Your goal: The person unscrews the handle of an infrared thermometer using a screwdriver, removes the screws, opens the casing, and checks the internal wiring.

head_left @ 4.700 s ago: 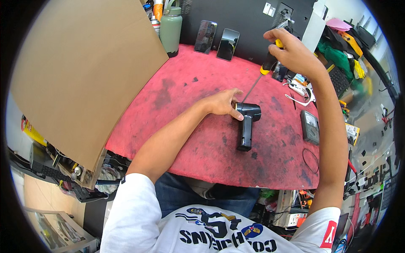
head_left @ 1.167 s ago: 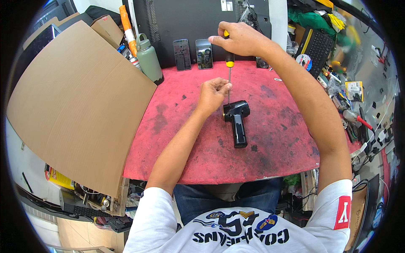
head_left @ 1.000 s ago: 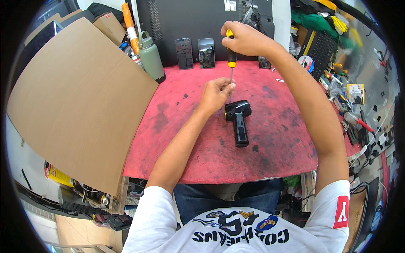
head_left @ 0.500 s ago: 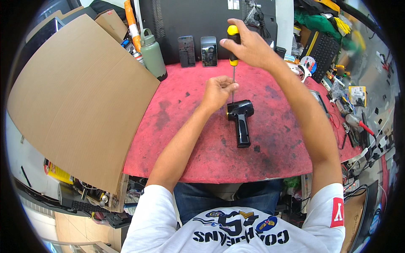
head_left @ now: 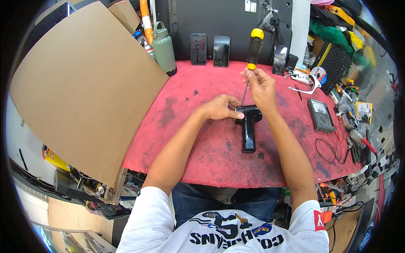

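Note:
A glossy black pistol-shaped device (head_left: pixel 249 137) lies on the red mat with its grip toward me. My left hand (head_left: pixel 216 108) is closed on the left end of its barrel, thumb on top. A long screwdriver with a yellow-and-black handle (head_left: pixel 255 47) leans over the device, its shaft slanting down to the barrel beside my left fingertips. My right hand (head_left: pixel 263 89) pinches the screwdriver just below the handle, around the upper shaft. Where exactly the tip meets the device is too small to make out.
The stained red mat (head_left: pixel 190 156) covers the table. A large cardboard sheet (head_left: pixel 84 92) stands along the left. Behind are a green bottle (head_left: pixel 163 52) and upright phones (head_left: pixel 221 51). At right lie white-framed glasses (head_left: pixel 314 84), an analog multimeter (head_left: pixel 321 116) with leads, and a keyboard (head_left: pixel 335 67).
My right hand has come down from the top of the screwdriver handle to its lower end. My left hand has left the shaft and taken hold of the device; the screwdriver now tilts right.

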Tool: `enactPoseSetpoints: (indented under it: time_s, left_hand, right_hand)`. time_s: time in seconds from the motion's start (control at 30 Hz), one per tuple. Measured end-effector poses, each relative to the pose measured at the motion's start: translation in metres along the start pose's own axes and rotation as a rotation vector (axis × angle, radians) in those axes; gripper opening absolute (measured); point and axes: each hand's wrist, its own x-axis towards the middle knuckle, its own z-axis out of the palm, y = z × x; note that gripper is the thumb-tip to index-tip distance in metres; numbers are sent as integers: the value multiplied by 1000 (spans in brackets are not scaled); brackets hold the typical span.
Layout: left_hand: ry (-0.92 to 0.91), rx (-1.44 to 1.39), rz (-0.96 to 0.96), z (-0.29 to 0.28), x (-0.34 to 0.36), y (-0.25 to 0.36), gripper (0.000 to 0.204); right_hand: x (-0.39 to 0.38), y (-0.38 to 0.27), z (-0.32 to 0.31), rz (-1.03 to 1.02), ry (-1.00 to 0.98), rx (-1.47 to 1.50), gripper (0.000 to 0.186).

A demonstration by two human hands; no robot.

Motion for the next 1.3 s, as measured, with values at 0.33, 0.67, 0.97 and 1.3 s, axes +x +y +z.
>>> enactPoseSetpoints:
  time_s: [0.33,0.67,0.97,1.3]
  left_hand:
    - [0,-91,-36,2,-1,-1,67]
    - [101,-184,-32,1,-2,4,55]
    - [435,128,-41,-18,65,-5,12]
    - [511,539,-212,-43,209,-88,28]
  right_hand:
    - [-4,10,-6,-19,1,-41,23]
    - [2,-5,-9,-75,58,-21,23]
    - [12,-24,-64,-198,234,-49,21]
    - [7,-14,-109,-49,297,-86,21]
